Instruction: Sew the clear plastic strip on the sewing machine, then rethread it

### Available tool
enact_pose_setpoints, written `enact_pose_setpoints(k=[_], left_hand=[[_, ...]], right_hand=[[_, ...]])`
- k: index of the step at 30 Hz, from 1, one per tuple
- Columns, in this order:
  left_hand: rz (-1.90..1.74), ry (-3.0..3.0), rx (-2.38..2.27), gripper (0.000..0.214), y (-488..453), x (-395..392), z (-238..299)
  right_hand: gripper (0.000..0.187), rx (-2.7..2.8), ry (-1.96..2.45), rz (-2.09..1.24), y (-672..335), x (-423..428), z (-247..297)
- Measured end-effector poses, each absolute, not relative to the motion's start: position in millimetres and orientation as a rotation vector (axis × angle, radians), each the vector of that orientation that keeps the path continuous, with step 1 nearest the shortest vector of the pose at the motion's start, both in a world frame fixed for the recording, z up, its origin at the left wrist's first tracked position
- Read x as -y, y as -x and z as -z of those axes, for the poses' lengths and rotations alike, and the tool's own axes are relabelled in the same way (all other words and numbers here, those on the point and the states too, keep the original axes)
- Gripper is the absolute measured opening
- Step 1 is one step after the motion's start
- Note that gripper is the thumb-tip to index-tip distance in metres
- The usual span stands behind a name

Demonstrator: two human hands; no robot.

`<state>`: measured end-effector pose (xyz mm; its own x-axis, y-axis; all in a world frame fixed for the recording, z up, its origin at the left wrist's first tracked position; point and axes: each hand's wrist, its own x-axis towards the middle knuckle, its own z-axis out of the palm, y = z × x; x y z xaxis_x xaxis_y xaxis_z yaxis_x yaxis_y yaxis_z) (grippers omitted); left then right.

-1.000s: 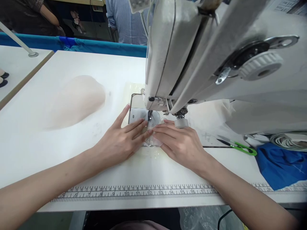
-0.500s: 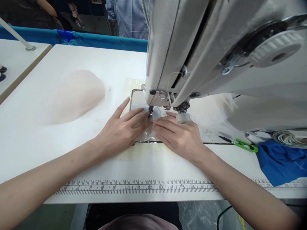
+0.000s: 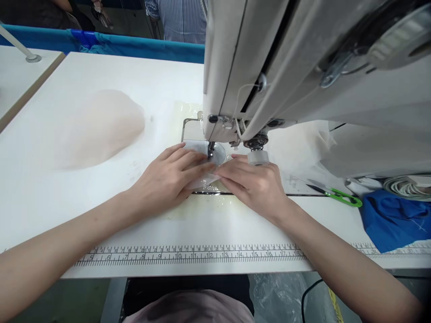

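Your two hands press one sheer patch point(image 3: 206, 180) flat under the needle point(image 3: 210, 151), frame centre.
Left hand point(image 3: 168, 177) and right hand point(image 3: 256, 185) lie spread, fingertips meeting on it. The white worktop point(image 3: 111, 211) carries one printed ruler point(image 3: 188, 255), numbered 5 to 18; one green snips point(image 3: 333, 194) at right.

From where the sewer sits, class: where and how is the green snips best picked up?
Take the snips by the green handle loop at their right end, coming from the right with the right hand. They lie flat on the table, the dark blades pointing left toward the machine, so the handle is probably the safe, open end.
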<state>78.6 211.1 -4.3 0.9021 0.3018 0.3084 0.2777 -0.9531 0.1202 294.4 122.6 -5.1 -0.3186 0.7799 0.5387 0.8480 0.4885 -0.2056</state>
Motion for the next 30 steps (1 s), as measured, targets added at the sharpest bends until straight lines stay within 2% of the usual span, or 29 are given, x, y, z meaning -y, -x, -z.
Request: enact_pose_setpoints(k=[5,13,30], left_hand=[[-0.531,-3.148,-0.369,0.033,-78,-210,3],[-0.535,-3.323,-0.322,0.035,-75,-197,-1],[-0.509,-3.237,-0.386,0.037,-79,-217,6]], right_hand=[[0.017,2.187,1.331,0.145,-293,-121,2],[0.017,2.345,1.274,0.412,-289,-115,-4],[0.015,2.286,1.359,0.442,-291,-123,6]])
